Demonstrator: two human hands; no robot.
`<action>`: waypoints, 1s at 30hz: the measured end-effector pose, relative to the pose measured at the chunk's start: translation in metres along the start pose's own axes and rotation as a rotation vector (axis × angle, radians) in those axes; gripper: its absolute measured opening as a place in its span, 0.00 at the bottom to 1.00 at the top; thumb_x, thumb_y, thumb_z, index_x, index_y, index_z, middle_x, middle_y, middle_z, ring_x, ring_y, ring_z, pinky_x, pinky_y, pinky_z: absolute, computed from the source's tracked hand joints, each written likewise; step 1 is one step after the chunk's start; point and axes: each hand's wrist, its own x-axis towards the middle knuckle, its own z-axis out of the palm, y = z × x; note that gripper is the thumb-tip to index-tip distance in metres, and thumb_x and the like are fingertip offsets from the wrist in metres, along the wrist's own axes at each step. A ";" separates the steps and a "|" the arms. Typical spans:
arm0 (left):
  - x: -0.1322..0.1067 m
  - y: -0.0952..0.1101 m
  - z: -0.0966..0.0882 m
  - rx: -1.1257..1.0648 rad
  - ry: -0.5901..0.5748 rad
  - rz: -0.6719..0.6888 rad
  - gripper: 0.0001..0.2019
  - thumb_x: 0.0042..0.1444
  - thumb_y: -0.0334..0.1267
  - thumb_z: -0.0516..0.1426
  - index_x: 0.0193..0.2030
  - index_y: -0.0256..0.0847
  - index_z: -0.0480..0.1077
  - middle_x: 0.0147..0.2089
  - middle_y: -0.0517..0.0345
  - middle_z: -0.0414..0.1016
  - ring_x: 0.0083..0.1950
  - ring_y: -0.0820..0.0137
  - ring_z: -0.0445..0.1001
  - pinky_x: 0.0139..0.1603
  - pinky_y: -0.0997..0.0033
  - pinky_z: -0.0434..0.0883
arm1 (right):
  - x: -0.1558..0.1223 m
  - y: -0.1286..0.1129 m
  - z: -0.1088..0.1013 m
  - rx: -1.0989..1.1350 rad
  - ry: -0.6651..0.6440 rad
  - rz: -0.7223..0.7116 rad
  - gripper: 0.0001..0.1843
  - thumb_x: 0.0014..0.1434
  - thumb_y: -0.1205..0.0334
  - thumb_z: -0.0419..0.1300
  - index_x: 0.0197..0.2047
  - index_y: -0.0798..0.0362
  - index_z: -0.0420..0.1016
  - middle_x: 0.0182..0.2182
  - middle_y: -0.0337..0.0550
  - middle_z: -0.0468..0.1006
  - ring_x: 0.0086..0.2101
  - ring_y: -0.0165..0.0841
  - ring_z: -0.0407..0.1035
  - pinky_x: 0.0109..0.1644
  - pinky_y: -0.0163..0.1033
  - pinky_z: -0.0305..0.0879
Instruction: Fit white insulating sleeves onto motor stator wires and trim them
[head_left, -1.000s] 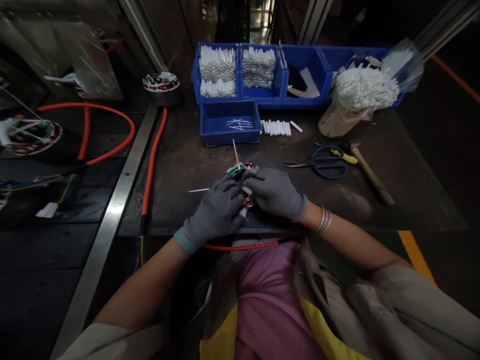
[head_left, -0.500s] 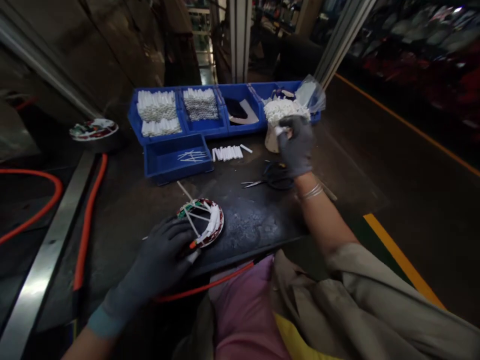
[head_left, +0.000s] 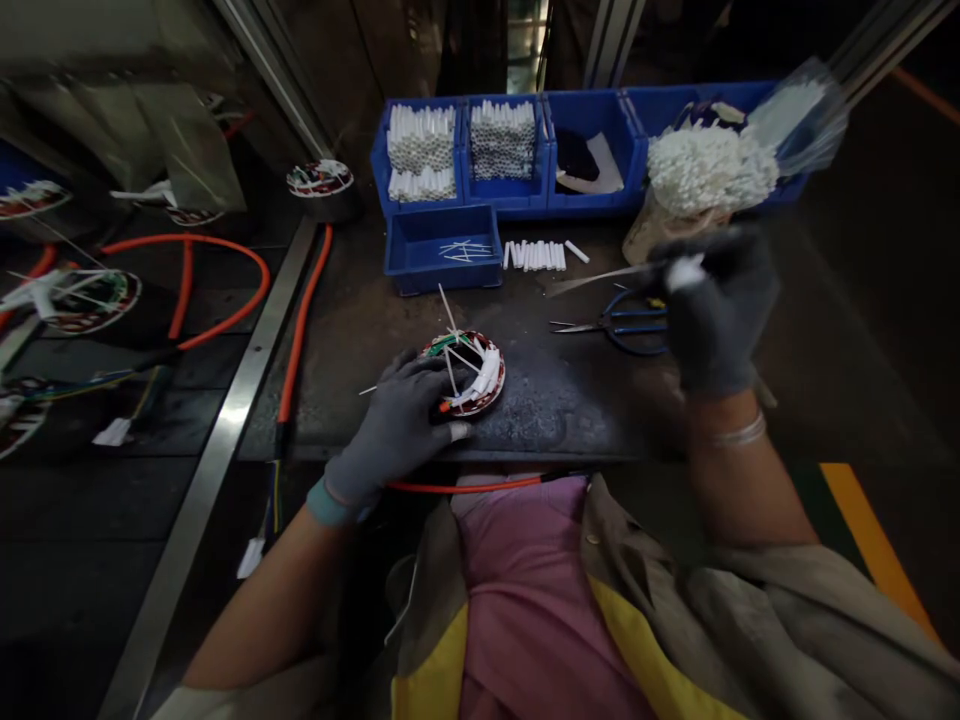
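Head view: the left hand (head_left: 401, 412) lies half curled against the left side of a round wound part (head_left: 478, 388), thumb toward the near edge, fingers around the far side; whether it grips or merely rests, cannot tell. The part sits on the desk (head_left: 551, 405), just right of that hand, white sleeves (head_left: 490, 370) along its right rim, a thin rod (head_left: 447, 307) sticking out beyond.

Well to the right, the right hand (head_left: 716, 310), blurred, fingers drawn into a pinch on a thin pale strip (head_left: 596, 281) that points leftward from it. Scissors (head_left: 606, 323) just left of this hand; behind it, a bundle of white strips (head_left: 709, 165).

Beyond the left hand: a small blue tray (head_left: 442, 281), short white tubes (head_left: 536, 257) beside it. Leftward, a red cable (head_left: 304, 315).
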 end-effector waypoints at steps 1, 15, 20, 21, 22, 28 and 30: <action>0.001 0.001 0.002 0.008 0.001 -0.012 0.25 0.55 0.47 0.67 0.58 0.43 0.75 0.57 0.49 0.80 0.64 0.49 0.74 0.74 0.37 0.56 | -0.023 -0.013 0.009 0.070 0.010 -0.002 0.06 0.66 0.59 0.67 0.45 0.41 0.75 0.41 0.37 0.80 0.37 0.38 0.75 0.46 0.51 0.75; 0.008 0.002 0.011 -0.062 0.054 -0.060 0.21 0.56 0.47 0.66 0.55 0.45 0.78 0.53 0.51 0.82 0.59 0.50 0.77 0.69 0.40 0.64 | -0.186 -0.063 0.032 0.111 -0.565 -0.029 0.09 0.72 0.57 0.57 0.44 0.49 0.77 0.32 0.44 0.82 0.34 0.35 0.79 0.37 0.37 0.75; 0.008 0.002 0.011 -0.055 0.052 -0.062 0.20 0.56 0.47 0.65 0.54 0.44 0.78 0.53 0.50 0.82 0.59 0.51 0.76 0.69 0.40 0.64 | -0.185 -0.063 0.039 0.102 -0.574 -0.035 0.10 0.73 0.56 0.56 0.42 0.50 0.76 0.32 0.44 0.82 0.33 0.33 0.78 0.37 0.36 0.73; 0.008 0.002 0.010 -0.056 0.054 -0.064 0.19 0.56 0.47 0.65 0.54 0.44 0.78 0.53 0.50 0.82 0.59 0.51 0.77 0.68 0.40 0.64 | -0.184 -0.062 0.040 0.088 -0.573 -0.035 0.10 0.73 0.56 0.56 0.42 0.50 0.76 0.32 0.44 0.82 0.33 0.33 0.78 0.37 0.36 0.73; 0.008 0.002 0.010 -0.057 0.056 -0.067 0.19 0.56 0.47 0.65 0.53 0.44 0.78 0.53 0.50 0.82 0.58 0.51 0.77 0.68 0.41 0.64 | -0.183 -0.061 0.040 0.069 -0.568 -0.034 0.10 0.73 0.57 0.56 0.42 0.50 0.76 0.32 0.44 0.82 0.33 0.33 0.78 0.37 0.36 0.73; 0.013 0.013 0.003 -0.057 0.022 -0.085 0.15 0.66 0.49 0.56 0.49 0.43 0.77 0.51 0.52 0.82 0.56 0.55 0.77 0.69 0.43 0.62 | -0.173 -0.065 0.047 0.048 -0.571 0.017 0.07 0.72 0.59 0.57 0.42 0.49 0.76 0.33 0.42 0.82 0.32 0.31 0.77 0.36 0.35 0.72; 0.016 0.017 0.004 -0.044 0.042 -0.119 0.17 0.70 0.48 0.50 0.44 0.42 0.77 0.46 0.52 0.82 0.52 0.57 0.77 0.70 0.44 0.61 | -0.171 -0.068 0.048 0.045 -0.578 0.000 0.07 0.72 0.60 0.57 0.43 0.49 0.76 0.33 0.42 0.82 0.33 0.31 0.77 0.37 0.35 0.72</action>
